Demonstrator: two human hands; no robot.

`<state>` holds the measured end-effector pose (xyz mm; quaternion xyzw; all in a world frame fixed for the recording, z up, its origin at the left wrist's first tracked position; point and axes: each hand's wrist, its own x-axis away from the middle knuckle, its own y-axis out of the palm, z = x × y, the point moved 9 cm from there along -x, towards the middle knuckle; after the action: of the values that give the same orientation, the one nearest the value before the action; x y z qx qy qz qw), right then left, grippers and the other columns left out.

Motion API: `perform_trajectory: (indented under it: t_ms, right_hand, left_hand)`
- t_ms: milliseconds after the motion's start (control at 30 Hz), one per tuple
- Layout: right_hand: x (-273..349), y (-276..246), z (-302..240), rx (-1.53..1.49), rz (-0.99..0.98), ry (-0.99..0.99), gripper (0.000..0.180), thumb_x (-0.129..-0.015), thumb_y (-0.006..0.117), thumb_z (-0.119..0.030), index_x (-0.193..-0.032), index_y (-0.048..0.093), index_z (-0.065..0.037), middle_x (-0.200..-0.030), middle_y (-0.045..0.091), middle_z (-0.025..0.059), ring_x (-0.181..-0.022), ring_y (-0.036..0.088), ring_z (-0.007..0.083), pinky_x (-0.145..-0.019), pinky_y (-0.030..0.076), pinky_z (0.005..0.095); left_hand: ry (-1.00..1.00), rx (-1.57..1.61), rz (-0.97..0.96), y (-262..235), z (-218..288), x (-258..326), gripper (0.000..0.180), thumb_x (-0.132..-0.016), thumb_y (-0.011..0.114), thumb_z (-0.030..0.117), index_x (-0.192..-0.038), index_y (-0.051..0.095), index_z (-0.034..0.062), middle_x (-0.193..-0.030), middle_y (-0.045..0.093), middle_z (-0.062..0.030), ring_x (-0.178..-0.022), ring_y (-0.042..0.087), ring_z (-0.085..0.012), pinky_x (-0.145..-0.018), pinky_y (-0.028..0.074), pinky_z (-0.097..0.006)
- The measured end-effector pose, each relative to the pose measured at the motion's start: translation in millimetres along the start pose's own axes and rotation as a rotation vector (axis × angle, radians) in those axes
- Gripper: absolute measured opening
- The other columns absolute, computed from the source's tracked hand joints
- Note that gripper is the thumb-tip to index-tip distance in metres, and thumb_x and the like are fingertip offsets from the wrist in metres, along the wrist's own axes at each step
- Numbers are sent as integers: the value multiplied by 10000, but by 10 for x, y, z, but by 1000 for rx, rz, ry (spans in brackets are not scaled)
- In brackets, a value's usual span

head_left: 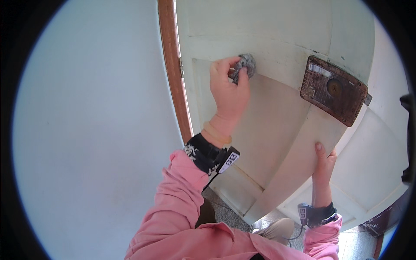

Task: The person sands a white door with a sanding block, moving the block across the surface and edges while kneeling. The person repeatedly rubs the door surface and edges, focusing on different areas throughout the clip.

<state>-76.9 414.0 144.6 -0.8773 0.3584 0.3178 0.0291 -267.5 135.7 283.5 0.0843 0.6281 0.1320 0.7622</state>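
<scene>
A crumpled grey cloth (246, 64) is pinched between the thumb and fingers of my left hand (229, 84). It rests against the white panelled door (268, 108), near the top edge of a recessed panel. My right hand (324, 162) grips the door's free edge lower down, thumb on the near face and the other fingers mostly hidden behind. Above that hand sits a rusty brown metal lock case (333, 91) with a round brass-coloured cylinder. Its latch (368, 99) sticks out past the door edge.
On the left a plain pale wall (95, 121) runs up to a reddish-brown wooden door frame (173, 65). A metal hinge (181, 67) shows there. Behind the door's free edge is another white panelled surface (368, 160). Speckled grey floor (223, 212) shows below.
</scene>
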Motion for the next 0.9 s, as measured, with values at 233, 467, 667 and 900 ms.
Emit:
perform_trajectory:
  t_ms: [233,467,667,900]
  right_hand:
    - [11,22,-22,-33,-17,-29,470,-939,757,-294,-1227,605,45,-1148,698,118,-1044,640,177,-946,499,323]
    - [27,-12,-23,-7,17,-12,496,-927,775,-321,-1223,610,42,-1138,701,116,-1038,642,176,-943,502,325]
    - [32,-4,-13,-55,2,12,489,-926,776,-317,-1214,615,44,-1135,702,114,-1024,644,173,-929,505,320]
    - [19,-11,-6,-31,-4,0,506,-916,784,-326,-1213,614,47,-1129,702,117,-1019,643,174,-925,503,321]
  left_hand:
    - [-115,172,-92,462,56,-273,242,-859,712,11,-1098,688,44,-986,621,-63,-825,610,-163,-724,526,-277]
    - [97,338,-232,767,804,35,282,-856,650,-41,-1119,682,52,-970,618,-140,-839,629,-287,-718,530,-340]
    - [245,-11,-13,487,102,-321,258,-884,628,-26,-1118,696,62,-975,635,-148,-852,644,-311,-757,529,-379]
    - [55,-195,57,216,-581,-482,261,-903,592,-13,-1146,681,13,-1059,617,-168,-959,629,-336,-827,520,-386]
